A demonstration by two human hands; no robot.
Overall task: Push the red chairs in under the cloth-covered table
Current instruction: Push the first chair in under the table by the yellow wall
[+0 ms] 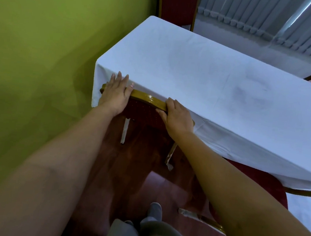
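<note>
A red chair [144, 109] with a gold-painted top rail stands tucked against the near edge of the table [192, 68], which a white cloth covers. Its seat is hidden under the cloth. My left hand [115, 94] lies flat over the left end of the rail, fingers spread and touching the cloth. My right hand [177, 115] grips the right end of the rail, thumb on the backrest. A second red chair [268, 182] stands at the right, its seat partly out from under the cloth.
A green wall [44, 53] runs close along the left. Another red chair back [178, 6] stands beyond the table's far end. A grey pleated drape [261, 20] hangs behind the table. Dark wooden floor lies below, with my grey shoe [154, 211].
</note>
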